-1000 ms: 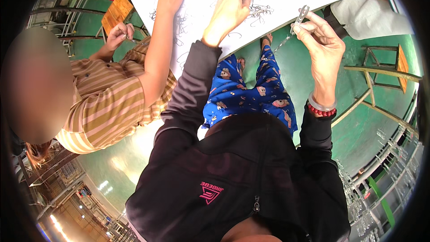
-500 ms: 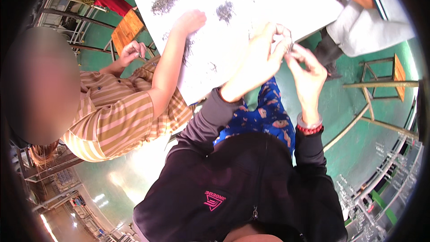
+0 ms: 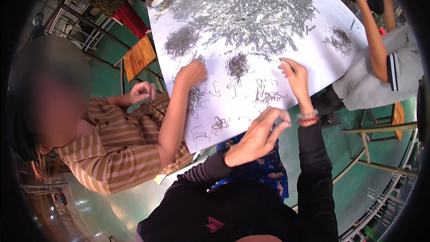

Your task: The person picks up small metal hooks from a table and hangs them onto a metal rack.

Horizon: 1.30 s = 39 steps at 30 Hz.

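Wooden stool (image 3: pixel 139 58): standing on the floor, just beside the white table (image 3: pixel 322 69).
Paper cup (image 3: pixel 159 3): upright near the table's left edge.
Left hook pile (image 3: pixel 181 41): dark bent wires, tangled.
Co-worker's hand (image 3: pixel 192 72): low over the table, below that pile.
Middle hook pile (image 3: pixel 237 66): compact, below the clip heap (image 3: pixel 257 11), a broad spread of flat grey metal pieces.
Left hand (image 3: pixel 257 136): at the table's near edge, fingers curled, thumb and forefinger close together; whether they pinch anything, I cannot tell.
Loose hooks (image 3: pixel 267 94): scattered on the table between both hands.
Right hand (image 3: pixel 294 78): above the table, half open, fingertips near the clip heap's lower fringe; I see nothing in its grasp.
Right hook pile (image 3: pixel 339 41): loosely tangled, near the right edge.
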Each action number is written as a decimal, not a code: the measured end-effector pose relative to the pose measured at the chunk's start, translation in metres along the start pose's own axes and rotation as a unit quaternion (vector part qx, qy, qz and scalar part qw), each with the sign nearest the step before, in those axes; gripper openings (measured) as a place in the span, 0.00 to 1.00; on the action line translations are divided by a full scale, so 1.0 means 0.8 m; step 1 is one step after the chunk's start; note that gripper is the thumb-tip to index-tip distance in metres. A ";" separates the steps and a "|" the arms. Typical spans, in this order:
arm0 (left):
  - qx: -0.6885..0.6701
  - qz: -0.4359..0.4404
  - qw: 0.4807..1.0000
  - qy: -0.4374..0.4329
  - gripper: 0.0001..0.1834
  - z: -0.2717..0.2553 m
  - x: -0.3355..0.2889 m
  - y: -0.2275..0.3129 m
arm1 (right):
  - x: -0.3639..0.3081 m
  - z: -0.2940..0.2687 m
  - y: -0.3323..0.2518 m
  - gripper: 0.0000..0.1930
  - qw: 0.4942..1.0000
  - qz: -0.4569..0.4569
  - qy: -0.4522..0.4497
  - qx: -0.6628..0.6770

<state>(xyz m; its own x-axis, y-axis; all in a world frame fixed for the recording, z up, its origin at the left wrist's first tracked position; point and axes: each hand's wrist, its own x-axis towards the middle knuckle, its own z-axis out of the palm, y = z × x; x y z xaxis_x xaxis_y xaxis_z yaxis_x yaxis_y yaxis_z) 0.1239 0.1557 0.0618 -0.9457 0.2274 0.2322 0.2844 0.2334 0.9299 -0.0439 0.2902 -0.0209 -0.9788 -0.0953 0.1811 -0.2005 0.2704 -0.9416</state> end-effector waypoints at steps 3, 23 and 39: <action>-0.008 -0.003 1.000 -0.011 0.04 -0.009 -0.007 0.001 | 0.060 0.057 0.015 0.08 0.963 -0.112 0.009 -0.244; -0.032 0.053 0.997 0.048 0.08 -0.010 -0.022 -0.005 | -0.162 -0.045 -0.144 0.11 0.969 0.056 0.008 0.241; 0.012 0.014 0.998 0.056 0.07 -0.009 -0.033 -0.035 | -0.174 -0.018 -0.139 0.07 0.968 0.020 0.041 0.249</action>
<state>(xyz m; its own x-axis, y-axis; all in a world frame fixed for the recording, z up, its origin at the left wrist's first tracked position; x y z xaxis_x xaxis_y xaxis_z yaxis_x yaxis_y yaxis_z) 0.1400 0.1359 0.0318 -0.9488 0.1277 0.2888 0.3126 0.2510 0.9161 0.1140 0.2874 0.0630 -0.9894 -0.0134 0.1448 -0.1381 -0.2243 -0.9647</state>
